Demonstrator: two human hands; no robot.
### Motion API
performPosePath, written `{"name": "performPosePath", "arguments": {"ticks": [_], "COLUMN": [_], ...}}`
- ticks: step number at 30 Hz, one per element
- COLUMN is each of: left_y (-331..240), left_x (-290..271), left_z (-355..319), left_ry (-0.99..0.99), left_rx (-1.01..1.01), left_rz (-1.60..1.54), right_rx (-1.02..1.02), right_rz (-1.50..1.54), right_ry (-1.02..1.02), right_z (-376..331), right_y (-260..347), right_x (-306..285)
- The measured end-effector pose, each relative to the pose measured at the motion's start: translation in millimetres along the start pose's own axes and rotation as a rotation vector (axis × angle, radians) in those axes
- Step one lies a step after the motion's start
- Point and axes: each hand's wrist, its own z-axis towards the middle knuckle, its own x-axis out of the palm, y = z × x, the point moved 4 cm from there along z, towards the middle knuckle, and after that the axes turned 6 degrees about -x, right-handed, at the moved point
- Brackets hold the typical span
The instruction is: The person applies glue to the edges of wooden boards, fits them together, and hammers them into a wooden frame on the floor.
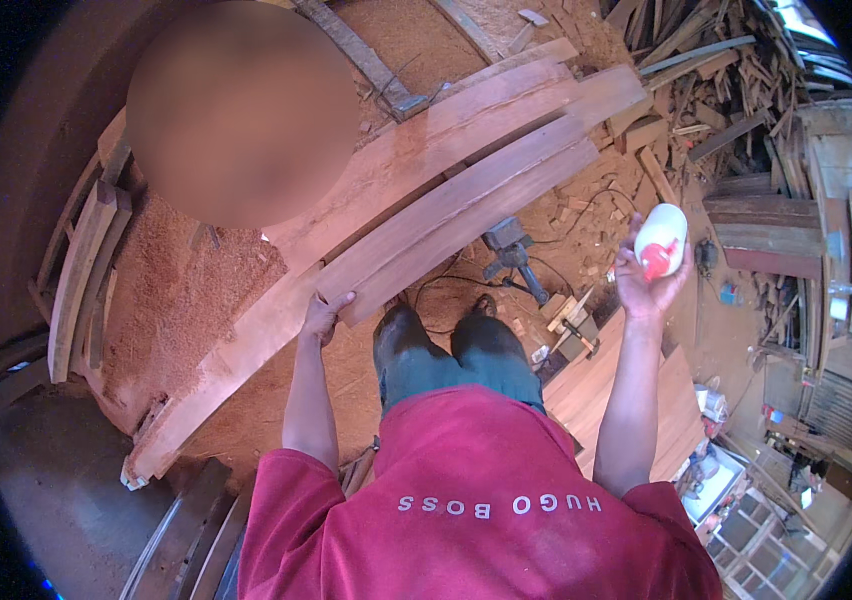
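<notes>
In my raised right hand [652,283] is a white squeeze bottle [663,224] with a red nozzle cap. The bottle is tilted, its red cap towards me. My left hand [322,318] grips the near end of a reddish wooden plank [446,224], thumb on top and part of the fingers hidden. The plank is slightly curved and lies alongside a longer curved timber piece [346,235]. Dark gaps show between some of the pieces.
Sawdust [181,300] covers the ground. A dark power tool [516,255] with a cord is near my feet. To the right are a clamp [574,328] and boards [671,400]. Scrap wood [726,110] is piled far right; curved timbers [86,270] stand at left. A blurred round patch hides the upper left.
</notes>
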Motion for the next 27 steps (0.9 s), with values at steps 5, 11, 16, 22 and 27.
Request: {"name": "performPosePath", "arguments": {"ticks": [5, 11, 16, 22, 27], "left_y": [1, 38, 29, 17, 12], "left_x": [0, 13, 15, 16, 12], "left_z": [-17, -44, -65, -78, -79], "left_ry": [-0.053, -0.149, -0.23, -0.222, -0.182], "left_rx": [0.327, 0.565, 0.668, 0.628, 0.605], "left_rz": [0.128, 0.085, 0.421, 0.47, 0.511], "right_rx": [-0.248, -0.175, -0.007, -0.077, -0.002], "right_rz": [-0.342, -0.506, -0.518, -1.081, -1.095], "right_ry": [-0.209, 0.003, 0.053, 0.395, 0.61], "right_z": [-18, -40, -63, -104, -129], "right_y": [-26, -65, -141, -230, -274], "right_x": [49, 38, 17, 27, 50]}}
